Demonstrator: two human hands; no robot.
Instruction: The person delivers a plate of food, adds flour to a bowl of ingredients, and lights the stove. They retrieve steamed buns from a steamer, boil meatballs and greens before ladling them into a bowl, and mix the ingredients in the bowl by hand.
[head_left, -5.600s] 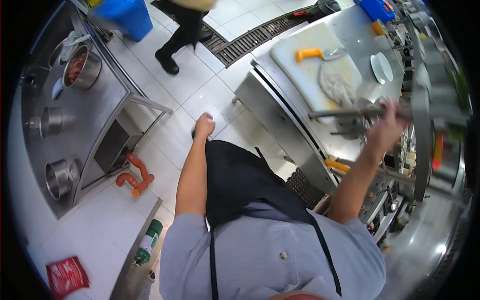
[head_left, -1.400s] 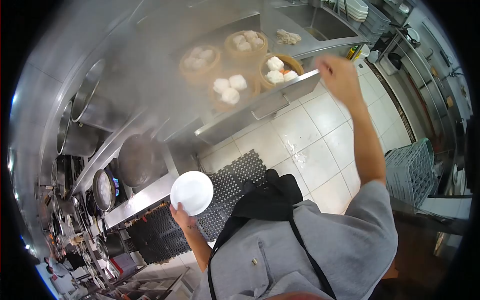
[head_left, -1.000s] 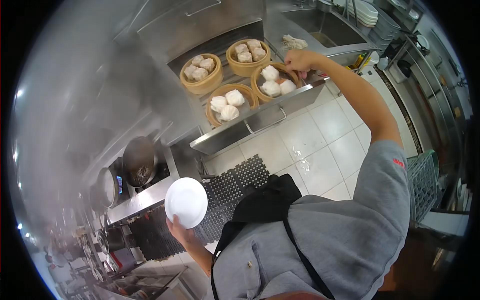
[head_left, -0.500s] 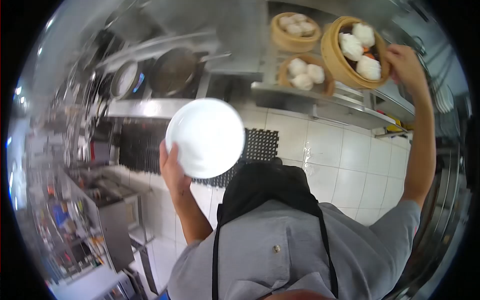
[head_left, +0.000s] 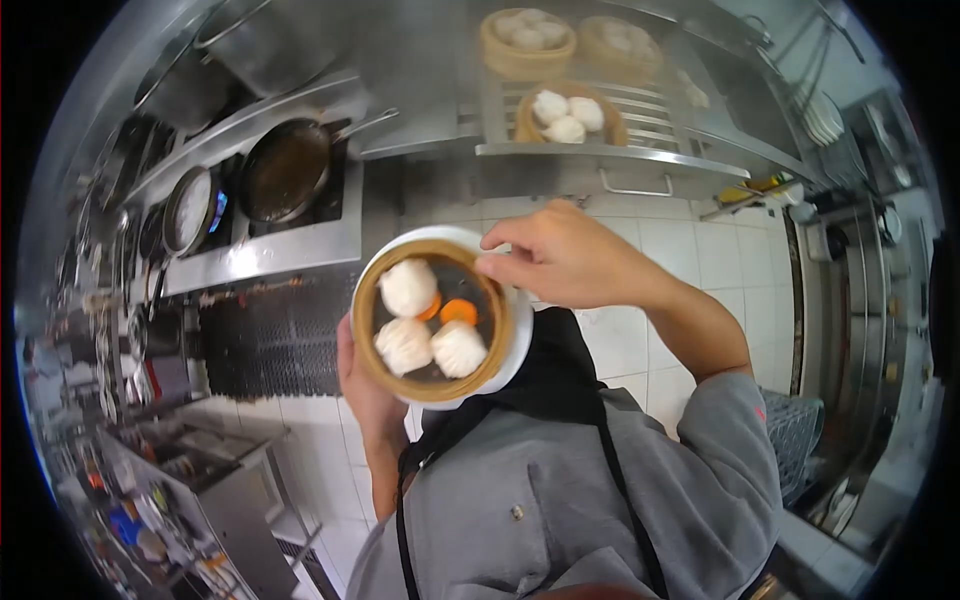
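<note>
A round bamboo steamer (head_left: 502, 335) sits on a white plate (head_left: 521, 345) in front of my apron. Inside it lie three white dumplings (head_left: 404, 346) and orange slices (head_left: 459, 311) on a dark base. My left hand (head_left: 372, 390) grips the plate from its left side, partly hidden beneath it. With thumb and fingers closed on the steamer's upper right rim, my right hand (head_left: 530, 258) holds the basket.
An open steel drawer (head_left: 640, 160) at the top holds three more bamboo steamers, one with three dumplings (head_left: 568, 117). On the stove at left stand a dark frying pan (head_left: 287, 170) and a smaller pan (head_left: 188, 212). A black perforated mat (head_left: 270, 340) lies on the tiled floor.
My right hand has brought the steamer with three dumplings and orange slices from the drawer down and left onto the white plate. The view has turned, and steam drifts over the drawer.
</note>
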